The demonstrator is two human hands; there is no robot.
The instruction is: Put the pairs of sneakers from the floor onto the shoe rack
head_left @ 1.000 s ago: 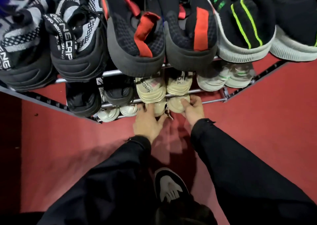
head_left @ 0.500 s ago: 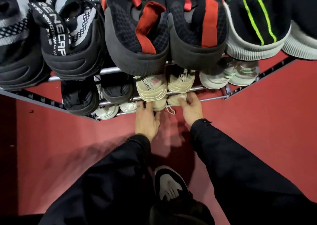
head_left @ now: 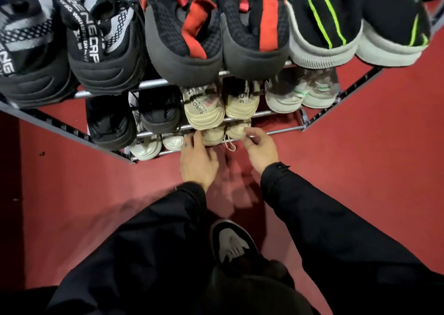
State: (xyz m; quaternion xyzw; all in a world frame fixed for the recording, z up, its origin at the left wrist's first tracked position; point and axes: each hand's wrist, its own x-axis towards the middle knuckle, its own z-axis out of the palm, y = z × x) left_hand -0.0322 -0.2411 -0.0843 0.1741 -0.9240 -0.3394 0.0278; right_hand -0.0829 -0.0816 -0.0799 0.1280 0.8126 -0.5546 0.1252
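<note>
Since a second ago both hands have eased back from the cream sneakers (head_left: 224, 134) on the lowest tier of the shoe rack (head_left: 153, 83). The left hand (head_left: 198, 163) is open, fingertips near one heel; the right hand (head_left: 260, 150) is loosely curled at the other heel, empty or pinching, I cannot tell. Upper-tier black sneakers (head_left: 185, 38) hide the toes. A loose lace (head_left: 230, 144) dangles over the red floor (head_left: 360, 158).

On the shoe rack (head_left: 153, 83), sneaker pairs fill three tiers; the lowest-tier pair (head_left: 223, 134) sits directly under the middle-tier pair (head_left: 221, 108).
</note>
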